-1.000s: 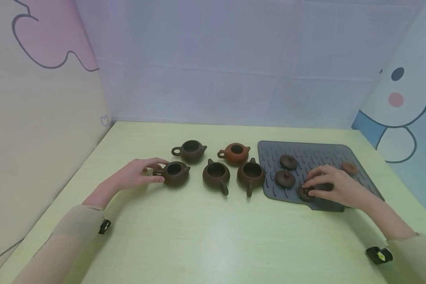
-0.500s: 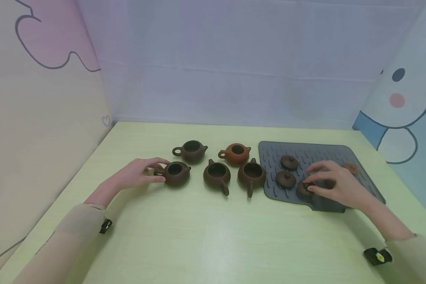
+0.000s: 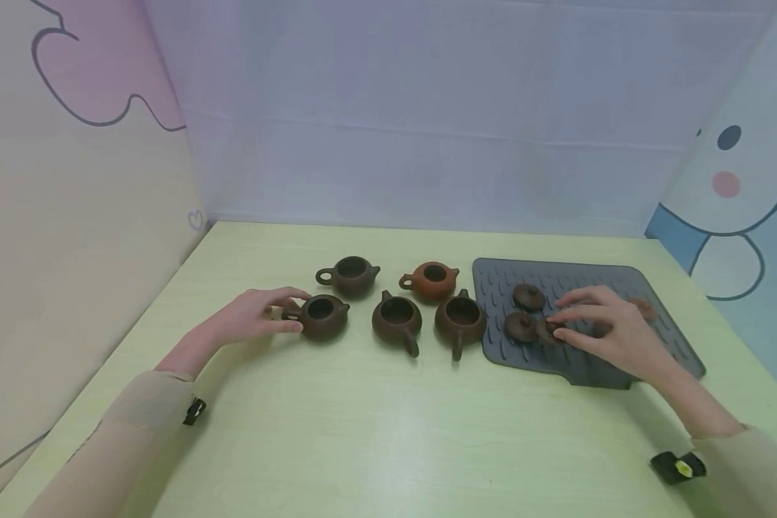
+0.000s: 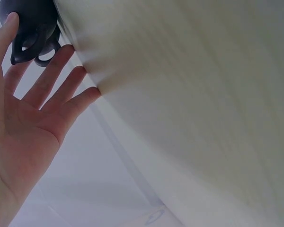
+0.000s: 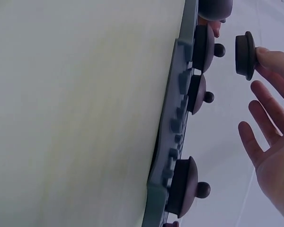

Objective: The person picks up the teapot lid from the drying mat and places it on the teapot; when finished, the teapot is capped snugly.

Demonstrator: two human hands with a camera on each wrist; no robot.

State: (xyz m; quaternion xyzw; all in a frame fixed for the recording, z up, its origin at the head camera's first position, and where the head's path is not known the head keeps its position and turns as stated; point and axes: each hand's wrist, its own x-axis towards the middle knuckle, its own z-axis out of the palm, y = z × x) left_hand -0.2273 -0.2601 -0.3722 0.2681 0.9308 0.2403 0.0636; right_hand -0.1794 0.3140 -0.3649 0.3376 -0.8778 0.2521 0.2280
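Observation:
In the head view my right hand (image 3: 621, 334) is over the grey mat (image 3: 505, 270). Its thumb and fingertips pinch a dark brown teapot lid (image 5: 245, 56) by the knob; the right wrist view shows the lid raised off the mat, rim upright to the other lids. My left hand (image 3: 249, 316) reaches to a lidless dark brown teapot (image 3: 326, 325) on the table. Its thumb and index finger lie on either side of the teapot handle (image 4: 28, 47), the other fingers extended with tips at the tabletop.
Two dark lids, one (image 3: 529, 296) behind the other (image 3: 520, 328), lie on the mat's left part. An orange lid (image 3: 642, 308) is partly hidden by the right hand. Lidless teapots stand mid-table: a dark one (image 3: 355, 285), an orange one (image 3: 433, 289), and two brown ones (image 3: 388, 332) in front.
My right hand has lifted the lid off the mat and moved it slightly up and left, toward the other dark lids. The left hand and its teapot have stayed in place.

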